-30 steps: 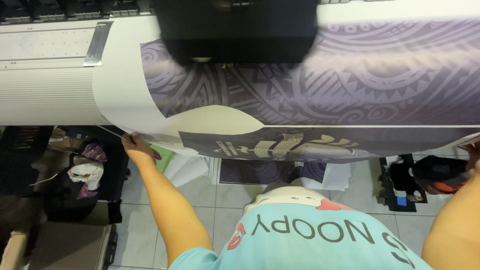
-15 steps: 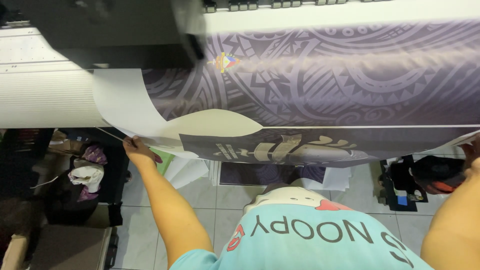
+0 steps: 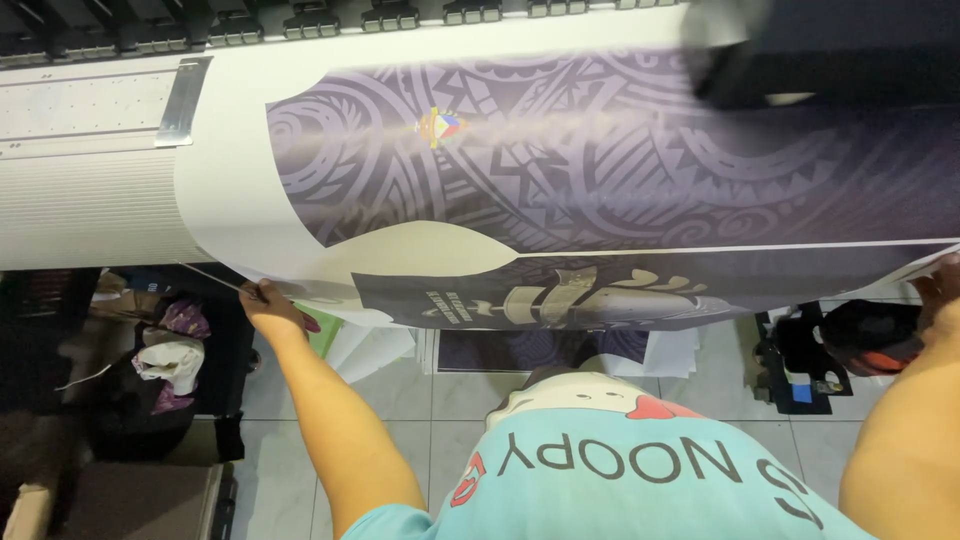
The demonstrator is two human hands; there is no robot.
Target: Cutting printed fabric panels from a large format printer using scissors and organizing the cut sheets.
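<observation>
A wide printed sheet with a purple-grey swirl pattern comes out of a large white printer and hangs over its front. My left hand pinches the sheet's lower left edge. At the far right my right hand holds the sheet's lower right edge, only partly in view. The dark print carriage is blurred at the upper right of the sheet.
Below the printer lie a black bag with cloths at left, stacked paper sheets on the tiled floor, and a black device at right. A brown box sits at the bottom left.
The dark print carriage has slid from the left across to the upper right, uncovering more of the pattern. Both hands stay on the sheet's lower edge.
</observation>
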